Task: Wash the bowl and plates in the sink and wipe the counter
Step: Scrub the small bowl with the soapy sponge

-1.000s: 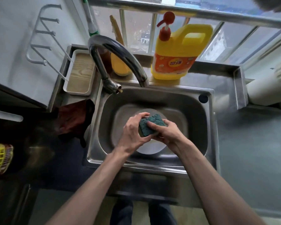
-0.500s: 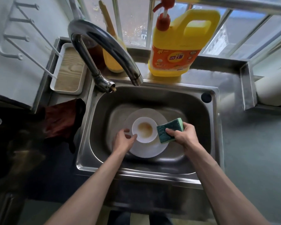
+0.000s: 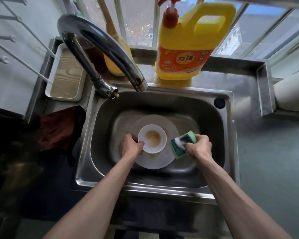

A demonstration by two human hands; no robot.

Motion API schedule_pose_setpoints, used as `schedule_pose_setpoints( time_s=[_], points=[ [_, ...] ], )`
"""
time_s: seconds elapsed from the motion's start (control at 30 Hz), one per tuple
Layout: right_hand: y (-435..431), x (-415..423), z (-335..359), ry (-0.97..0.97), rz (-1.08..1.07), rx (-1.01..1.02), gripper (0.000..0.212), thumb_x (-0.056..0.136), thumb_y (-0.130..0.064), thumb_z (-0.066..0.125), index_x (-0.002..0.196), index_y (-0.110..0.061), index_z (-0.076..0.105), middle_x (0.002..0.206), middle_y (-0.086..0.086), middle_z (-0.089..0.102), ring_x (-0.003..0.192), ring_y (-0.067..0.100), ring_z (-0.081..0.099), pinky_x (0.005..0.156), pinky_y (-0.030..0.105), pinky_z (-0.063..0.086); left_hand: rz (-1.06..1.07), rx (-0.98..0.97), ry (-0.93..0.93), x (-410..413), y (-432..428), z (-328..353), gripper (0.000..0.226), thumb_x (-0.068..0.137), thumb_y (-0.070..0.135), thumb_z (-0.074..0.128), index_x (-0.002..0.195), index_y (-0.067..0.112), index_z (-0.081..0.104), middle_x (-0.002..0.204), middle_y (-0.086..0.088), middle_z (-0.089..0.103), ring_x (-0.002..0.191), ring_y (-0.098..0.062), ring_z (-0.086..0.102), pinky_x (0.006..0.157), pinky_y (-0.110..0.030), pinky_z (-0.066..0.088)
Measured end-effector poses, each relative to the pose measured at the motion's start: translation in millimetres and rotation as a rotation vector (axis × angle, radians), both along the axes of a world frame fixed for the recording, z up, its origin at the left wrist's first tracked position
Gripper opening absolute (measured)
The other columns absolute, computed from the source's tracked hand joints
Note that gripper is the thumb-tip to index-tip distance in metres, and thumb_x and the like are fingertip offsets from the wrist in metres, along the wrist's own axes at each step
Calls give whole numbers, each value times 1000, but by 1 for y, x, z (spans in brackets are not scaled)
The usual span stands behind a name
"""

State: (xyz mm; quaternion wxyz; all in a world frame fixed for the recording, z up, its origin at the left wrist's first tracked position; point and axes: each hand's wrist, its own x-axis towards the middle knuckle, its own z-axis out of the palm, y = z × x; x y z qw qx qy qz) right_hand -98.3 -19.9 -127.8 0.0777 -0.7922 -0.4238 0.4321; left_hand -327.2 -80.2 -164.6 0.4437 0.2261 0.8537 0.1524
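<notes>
The steel sink is set in the grey worktop. Behind the sink stands one yellow detergent jug, and a red cloth lies to its left. Flat on the sink's bottom lies one white plate, with a brown smear on it. On the plate sits one small white bowl with brown residue inside. The left hand grips the bowl's near rim. Right of the bowl, the right hand grips one green sponge, with foam on its dark face.
</notes>
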Motion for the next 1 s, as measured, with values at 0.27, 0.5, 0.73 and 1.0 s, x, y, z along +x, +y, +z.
schedule_pose_setpoints(
  time_s=[0.27, 0.5, 0.73, 1.0],
  points=[
    [-4, -3, -3, 160, 16, 38, 21, 80, -7, 81, 88, -25, 73, 96, 3, 77, 95, 20, 71, 88, 37, 59, -72, 24, 104, 5, 2, 8, 23, 78, 24, 75, 93, 21, 57, 93, -5, 72, 81, -30, 74, 81, -47, 62],
    [-7, -31, 2, 447, 54, 31, 31, 79, -19, 89, 104, -16, 72, 95, 2, 79, 89, 16, 76, 81, 33, 62, -196, 88, 163, 7, 6, 28, 22, 81, 21, 75, 94, 15, 58, 92, -6, 69, 82, -27, 72, 75, -44, 62],
    [-10, -36, 3, 524, 20, 7, 26, 88, -10, 78, 111, -16, 67, 106, 10, 76, 96, 24, 75, 81, 44, 65, -99, 144, 11, -4, -3, 29, 26, 70, 21, 74, 81, 15, 51, 82, -4, 66, 64, -28, 75, 64, -50, 63],
    [-8, -33, 8, 530, -50, 76, 45, 90, -12, 78, 129, -16, 57, 113, 8, 70, 98, 21, 74, 68, 32, 63, 103, 195, -160, -9, -12, 35, 26, 82, -1, 73, 90, 6, 49, 102, -17, 65, 69, -27, 76, 59, -49, 64]
  ],
)
